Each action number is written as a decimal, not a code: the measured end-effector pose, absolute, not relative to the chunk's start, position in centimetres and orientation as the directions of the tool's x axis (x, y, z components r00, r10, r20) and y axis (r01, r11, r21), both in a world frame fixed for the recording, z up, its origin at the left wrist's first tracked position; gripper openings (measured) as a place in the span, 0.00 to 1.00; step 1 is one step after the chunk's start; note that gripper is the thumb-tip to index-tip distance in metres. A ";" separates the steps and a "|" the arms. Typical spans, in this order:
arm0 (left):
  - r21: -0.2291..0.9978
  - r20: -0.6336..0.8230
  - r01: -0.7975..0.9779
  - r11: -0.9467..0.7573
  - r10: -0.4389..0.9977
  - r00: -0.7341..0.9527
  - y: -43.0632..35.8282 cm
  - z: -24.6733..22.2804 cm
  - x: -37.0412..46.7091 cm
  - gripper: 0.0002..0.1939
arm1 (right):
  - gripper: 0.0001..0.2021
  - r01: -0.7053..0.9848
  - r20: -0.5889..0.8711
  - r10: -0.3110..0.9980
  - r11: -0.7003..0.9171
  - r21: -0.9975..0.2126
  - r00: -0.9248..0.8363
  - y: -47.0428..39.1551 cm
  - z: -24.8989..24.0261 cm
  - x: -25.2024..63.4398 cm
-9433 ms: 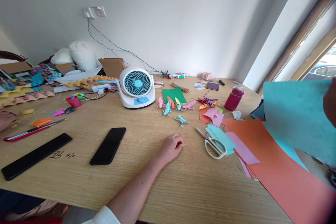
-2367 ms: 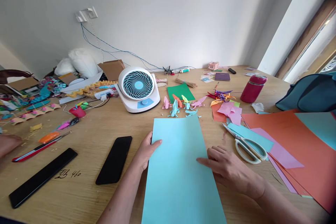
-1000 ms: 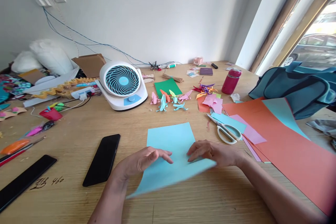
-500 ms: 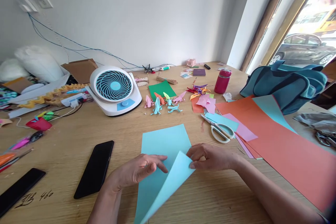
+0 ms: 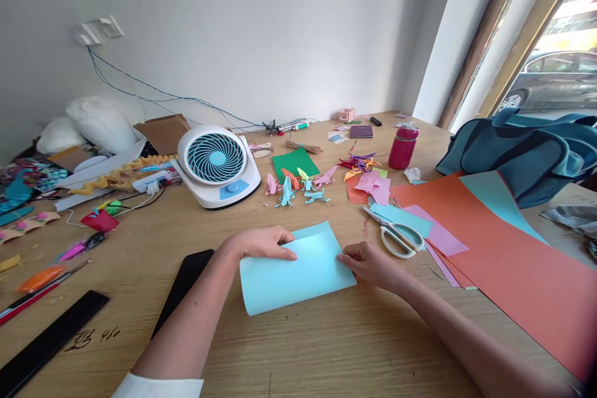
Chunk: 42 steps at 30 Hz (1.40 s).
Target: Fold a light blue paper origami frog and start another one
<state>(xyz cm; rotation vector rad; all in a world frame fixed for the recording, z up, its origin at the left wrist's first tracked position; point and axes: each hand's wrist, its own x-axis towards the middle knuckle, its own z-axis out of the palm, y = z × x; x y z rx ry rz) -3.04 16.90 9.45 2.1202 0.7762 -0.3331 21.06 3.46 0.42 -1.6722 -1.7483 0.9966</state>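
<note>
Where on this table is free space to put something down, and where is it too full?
Bare wood lies along the near edge below the folded blue sheet, and between the fan and the left hand. It is crowded around the scissors and the orange paper.

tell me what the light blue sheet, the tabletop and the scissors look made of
Light blue sheet: thin matte paper, bending over softly under both hands.
Tabletop: pale wood or wood-look laminate, with fine straight grain.
Scissors: shiny metal blades; cream handles, probably plastic.
</note>
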 end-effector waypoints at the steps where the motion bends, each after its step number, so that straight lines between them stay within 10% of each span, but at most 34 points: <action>1: 0.589 -0.479 0.644 -0.488 0.431 0.764 17.0 9.5 -2.3 0.20 | 0.20 0.608 -0.108 0.990 -0.033 -0.793 -0.087 3.4 0.5 21.0; 23: 0.398 0.173 0.652 -0.645 0.751 0.637 16.6 0.4 -0.4 0.04 | 0.17 0.713 0.052 0.999 0.042 -0.700 -0.007 3.6 0.3 20.9; 42: 0.449 -0.036 0.804 -0.390 0.891 0.452 14.8 1.1 -1.0 0.11 | 0.20 0.702 0.050 0.998 0.060 -0.710 -0.035 3.9 -0.1 21.8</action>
